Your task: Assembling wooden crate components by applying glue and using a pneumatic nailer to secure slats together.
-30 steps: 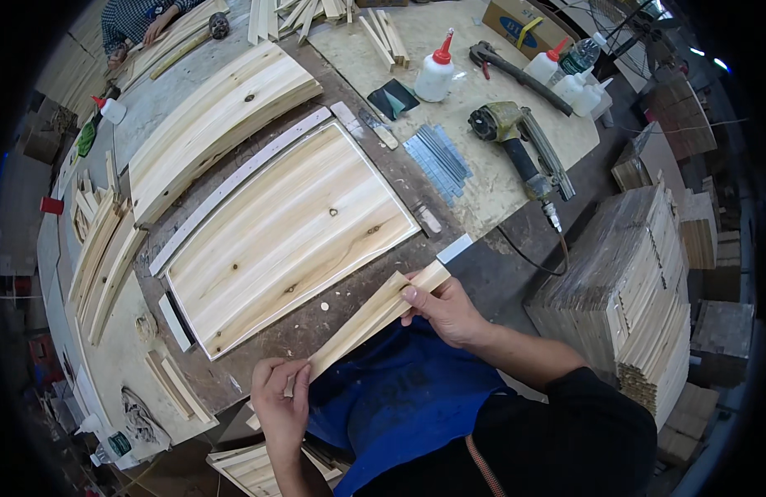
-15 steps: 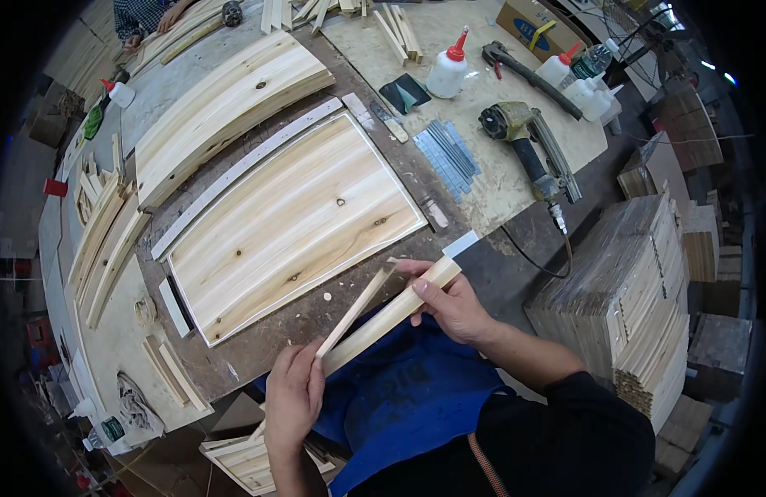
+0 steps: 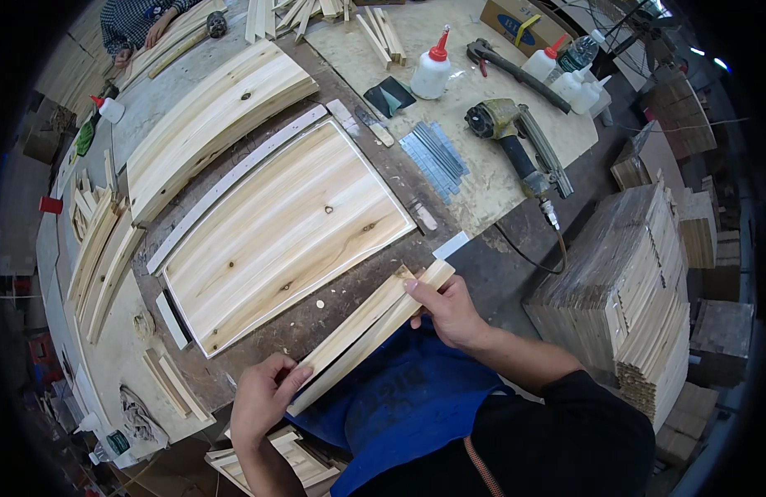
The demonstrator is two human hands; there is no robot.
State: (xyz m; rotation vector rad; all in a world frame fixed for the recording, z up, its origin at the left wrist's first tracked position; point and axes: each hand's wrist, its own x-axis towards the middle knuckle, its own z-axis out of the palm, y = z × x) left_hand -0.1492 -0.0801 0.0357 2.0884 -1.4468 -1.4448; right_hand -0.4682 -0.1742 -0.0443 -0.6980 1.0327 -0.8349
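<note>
Over the front edge of the bench I hold two pale wooden strips, lying nearly side by side and slanting from lower left to upper right. My left hand [image 3: 267, 396] pinches the lower-left end of the shorter strip [image 3: 355, 321] between thumb and fingers. The longer strip [image 3: 356, 354] lies along its near side, with a thin dark gap between them. At the upper-right ends, my right hand [image 3: 451, 311] closes round both strips, its thumb on top. Just beyond them, a curved-edged wooden panel [image 3: 287, 236] with a white line round its border rests on the bench.
Behind the panel sits a stack of curved boards [image 3: 221, 116]. Farther right are a nail gun [image 3: 511, 137] with its hose, grey nail strips [image 3: 433, 161], a red-capped glue bottle [image 3: 432, 70] and a hammer [image 3: 519, 74]. Wrapped boards [image 3: 594, 282] stand at right. Another person's hand [image 3: 157, 29] shows far left.
The shorter strip has turned from edge-on to broad face up and come alongside the longer one. My left hand has shifted left and nearer. The view has moved slightly.
</note>
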